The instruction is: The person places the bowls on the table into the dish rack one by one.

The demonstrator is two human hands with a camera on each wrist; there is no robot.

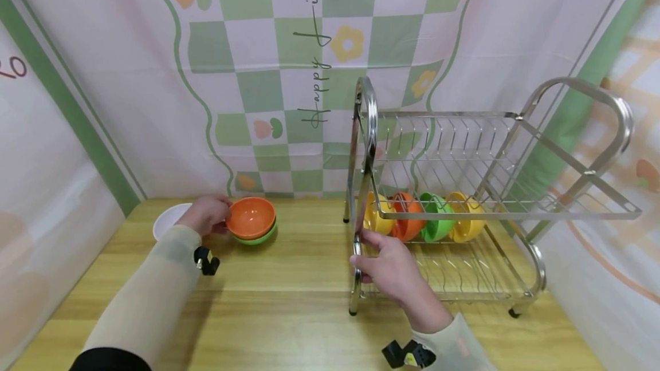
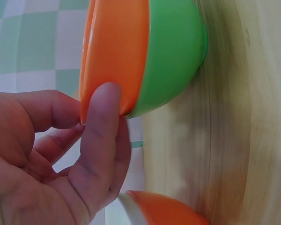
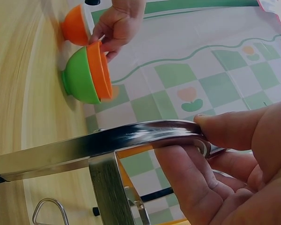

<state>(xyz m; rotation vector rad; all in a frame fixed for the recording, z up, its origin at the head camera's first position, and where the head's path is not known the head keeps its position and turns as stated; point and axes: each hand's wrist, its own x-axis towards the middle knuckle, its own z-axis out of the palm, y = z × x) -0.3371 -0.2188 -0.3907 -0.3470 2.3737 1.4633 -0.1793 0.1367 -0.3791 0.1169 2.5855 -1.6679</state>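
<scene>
At the left, an orange bowl [image 1: 251, 216] sits nested in a green bowl [image 1: 258, 240] on the table. My left hand [image 1: 206, 214] pinches the orange bowl's rim, fingers [image 2: 103, 108] on its outer side in the left wrist view. Behind that hand is another bowl [image 1: 167, 219], white inside and orange outside. My right hand [image 1: 389, 265] grips the front left post of a two-tier metal dish rack [image 1: 368, 130]. In the right wrist view the thumb and fingers close around the curved metal tube [image 3: 154, 131].
On the rack's lower tier, several bowls stand on edge in a row: yellow [image 1: 378, 221], orange [image 1: 411, 223], green [image 1: 438, 223] and another yellow one [image 1: 468, 222]. A patterned curtain [image 1: 299, 90] hangs behind the wooden table [image 1: 289, 302].
</scene>
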